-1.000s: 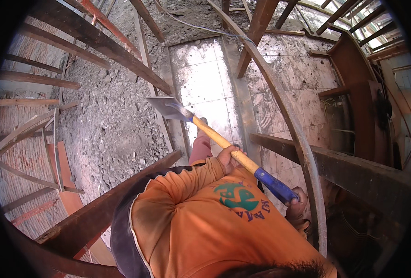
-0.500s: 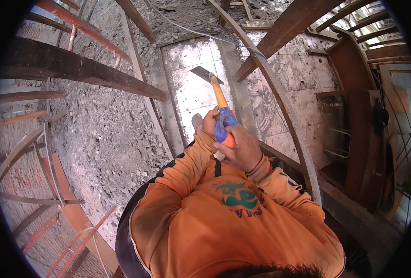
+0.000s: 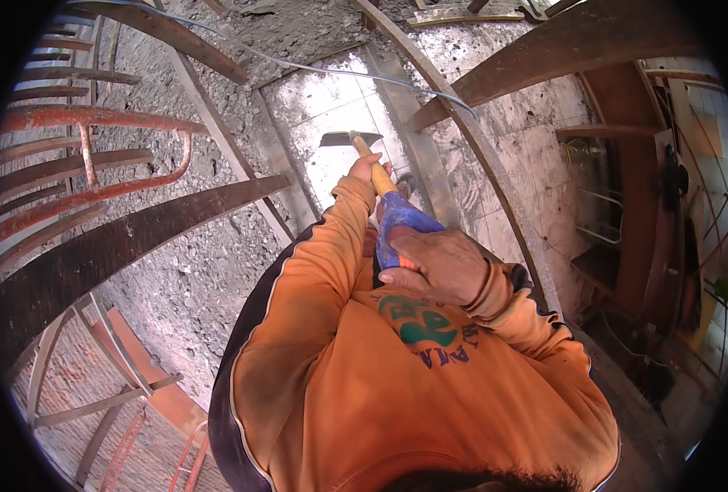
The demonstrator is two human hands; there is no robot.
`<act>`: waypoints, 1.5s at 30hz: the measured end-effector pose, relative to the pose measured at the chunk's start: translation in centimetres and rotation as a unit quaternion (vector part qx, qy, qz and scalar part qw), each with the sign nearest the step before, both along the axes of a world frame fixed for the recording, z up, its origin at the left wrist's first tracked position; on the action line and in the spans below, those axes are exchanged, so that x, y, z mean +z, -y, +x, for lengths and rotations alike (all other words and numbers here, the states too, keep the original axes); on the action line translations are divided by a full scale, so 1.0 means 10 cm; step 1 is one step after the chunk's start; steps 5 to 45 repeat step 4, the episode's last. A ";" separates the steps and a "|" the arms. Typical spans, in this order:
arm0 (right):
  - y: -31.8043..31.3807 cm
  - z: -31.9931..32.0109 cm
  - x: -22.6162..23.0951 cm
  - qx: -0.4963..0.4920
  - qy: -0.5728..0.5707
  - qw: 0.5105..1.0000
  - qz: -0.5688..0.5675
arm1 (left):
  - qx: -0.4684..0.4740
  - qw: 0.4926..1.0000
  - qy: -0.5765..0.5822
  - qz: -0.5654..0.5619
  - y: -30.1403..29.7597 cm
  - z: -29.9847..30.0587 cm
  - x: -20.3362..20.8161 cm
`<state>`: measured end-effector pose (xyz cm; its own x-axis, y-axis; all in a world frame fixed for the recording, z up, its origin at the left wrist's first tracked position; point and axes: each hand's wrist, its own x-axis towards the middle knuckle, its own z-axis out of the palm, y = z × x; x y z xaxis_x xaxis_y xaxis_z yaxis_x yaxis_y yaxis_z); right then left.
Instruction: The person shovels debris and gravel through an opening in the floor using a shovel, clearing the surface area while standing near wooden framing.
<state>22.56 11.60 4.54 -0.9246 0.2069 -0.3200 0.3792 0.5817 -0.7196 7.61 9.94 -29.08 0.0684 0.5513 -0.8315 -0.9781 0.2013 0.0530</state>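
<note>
A hoe [image 3: 372, 172] with a yellow wooden handle points away from me, its dark metal blade [image 3: 337, 139] set crosswise at the far end. My left hand [image 3: 366, 168] is wrapped round the handle just below the blade. Closer to my body, my right hand [image 3: 442, 262] is closed over a blue, glove-like piece [image 3: 409, 215] with a bit of orange, which lies along the handle. That piece hides the near end of the handle. Both hands are bare below orange sleeves. The blade is above a pale tiled floor strip [image 3: 323, 98].
Grey rubble [image 3: 175, 271] spreads to the left. A dark wooden beam [image 3: 126, 234] and red metal bars [image 3: 93, 123] stick in there. A curved timber [image 3: 479, 139] and another dark beam [image 3: 561, 61] cross on the right. A thin cable [image 3: 298, 66] hangs ahead.
My left hand has slid forward along the handle toward the blade. The blade has turned and shifted slightly left. The blue piece is more spread out, and my view has rotated somewhat.
</note>
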 end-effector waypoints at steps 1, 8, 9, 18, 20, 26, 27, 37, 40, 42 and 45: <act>-0.06 -0.01 0.04 -0.004 -0.012 1.000 -0.001 | 0.003 1.000 -0.006 -0.018 0.00 0.00 -0.02; -0.39 0.01 0.13 -0.003 -0.050 0.999 0.016 | 0.021 0.999 -0.030 -0.035 -0.29 -0.03 0.10; -0.39 0.01 0.13 -0.003 -0.050 0.999 0.016 | 0.021 0.999 -0.030 -0.035 -0.29 -0.03 0.10; -0.39 0.01 0.13 -0.003 -0.050 0.999 0.016 | 0.021 0.999 -0.030 -0.035 -0.29 -0.03 0.10; -0.39 0.01 0.13 -0.003 -0.050 0.999 0.016 | 0.021 0.999 -0.030 -0.035 -0.29 -0.03 0.10; -0.39 0.01 0.13 -0.003 -0.050 0.999 0.016 | 0.021 0.999 -0.030 -0.035 -0.29 -0.03 0.10; -0.39 0.01 0.13 -0.003 -0.050 0.999 0.016 | 0.021 0.999 -0.030 -0.035 -0.29 -0.03 0.10; -0.39 0.01 0.13 -0.003 -0.050 0.999 0.016 | 0.021 0.999 -0.030 -0.035 -0.29 -0.03 0.10; -0.39 0.01 0.13 -0.003 -0.050 0.999 0.016 | 0.021 0.999 -0.030 -0.035 -0.29 -0.03 0.10; -0.39 0.01 0.13 -0.003 -0.050 0.999 0.016 | 0.021 0.999 -0.030 -0.035 -0.29 -0.03 0.10; -0.39 0.01 0.13 -0.003 -0.050 0.999 0.016 | 0.021 0.999 -0.030 -0.035 -0.29 -0.03 0.10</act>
